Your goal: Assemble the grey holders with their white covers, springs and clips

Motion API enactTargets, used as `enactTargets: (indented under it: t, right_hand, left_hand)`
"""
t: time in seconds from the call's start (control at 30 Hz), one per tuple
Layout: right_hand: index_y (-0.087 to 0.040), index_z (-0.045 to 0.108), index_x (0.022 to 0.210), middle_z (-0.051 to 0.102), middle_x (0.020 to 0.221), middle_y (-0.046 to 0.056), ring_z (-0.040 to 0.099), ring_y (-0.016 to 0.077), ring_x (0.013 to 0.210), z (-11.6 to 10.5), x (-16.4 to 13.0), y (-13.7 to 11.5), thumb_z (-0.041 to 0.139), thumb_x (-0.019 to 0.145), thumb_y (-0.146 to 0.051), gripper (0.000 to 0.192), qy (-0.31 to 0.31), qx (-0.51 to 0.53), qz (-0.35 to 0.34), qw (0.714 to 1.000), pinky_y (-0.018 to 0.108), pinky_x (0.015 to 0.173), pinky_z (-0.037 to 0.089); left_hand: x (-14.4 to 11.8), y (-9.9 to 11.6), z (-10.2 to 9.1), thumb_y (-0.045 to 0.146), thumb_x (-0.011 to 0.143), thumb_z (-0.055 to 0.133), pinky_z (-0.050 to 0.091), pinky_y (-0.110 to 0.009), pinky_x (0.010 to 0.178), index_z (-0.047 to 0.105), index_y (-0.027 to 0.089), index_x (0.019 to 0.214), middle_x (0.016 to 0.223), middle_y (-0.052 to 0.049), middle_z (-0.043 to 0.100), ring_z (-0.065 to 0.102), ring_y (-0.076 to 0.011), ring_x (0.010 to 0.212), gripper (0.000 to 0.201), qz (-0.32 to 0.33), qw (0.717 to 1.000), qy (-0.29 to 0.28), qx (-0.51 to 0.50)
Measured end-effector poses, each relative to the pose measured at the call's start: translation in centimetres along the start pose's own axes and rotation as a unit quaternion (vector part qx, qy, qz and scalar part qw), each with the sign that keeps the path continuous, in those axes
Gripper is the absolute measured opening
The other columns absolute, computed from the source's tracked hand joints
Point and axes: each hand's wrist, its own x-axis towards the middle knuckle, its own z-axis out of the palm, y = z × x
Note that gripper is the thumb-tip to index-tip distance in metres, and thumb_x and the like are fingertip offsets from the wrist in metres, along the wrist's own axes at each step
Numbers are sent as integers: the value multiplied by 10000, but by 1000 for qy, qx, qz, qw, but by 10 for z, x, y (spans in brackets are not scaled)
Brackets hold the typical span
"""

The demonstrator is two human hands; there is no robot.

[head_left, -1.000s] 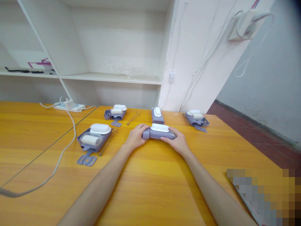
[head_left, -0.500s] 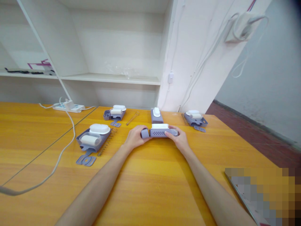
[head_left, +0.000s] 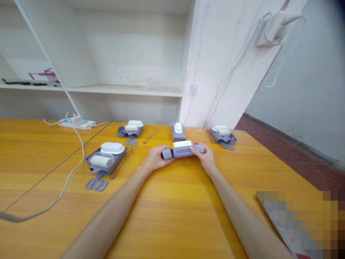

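Observation:
A grey-lilac perforated brush body with white bristles on top is held just above the yellow wooden table. My left hand grips its left end, where a cap-like piece sticks out. My right hand holds the right end, fingers wrapped over it. The body is tilted a little, right end higher.
Three more lilac sets with white parts lie on the table: one at the left with a flat lilac piece and a spring, one further back, one at the right. An assembled brush lies behind. A power strip and its cable run along the left.
The brush has been turned and lifted slightly, its perforated side now facing me. Both hands have shifted a little away from me with it.

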Motion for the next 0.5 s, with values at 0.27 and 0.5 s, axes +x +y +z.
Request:
enactTargets:
  t: [0.27,0.5]
  right_hand:
    - [-145,627,1054,670,904,51,595,205,822,1,2,3,716,617,-520,583,12,39,16,999,323,781,451]
    - [-156,638,1048,662,914,43,575,208,856,1,2,2,724,617,-509,563,22,69,25,997,320,804,428]
  left_hand:
    - [0,3,0,524,681,662,451,-259,663,631,197,873,760,-31,659,608,-175,712,380,-18,1000,-4,11]
    - [0,9,1,491,702,652,394,-234,585,571,184,735,690,-12,618,566,-143,632,319,-13,1000,8,24]
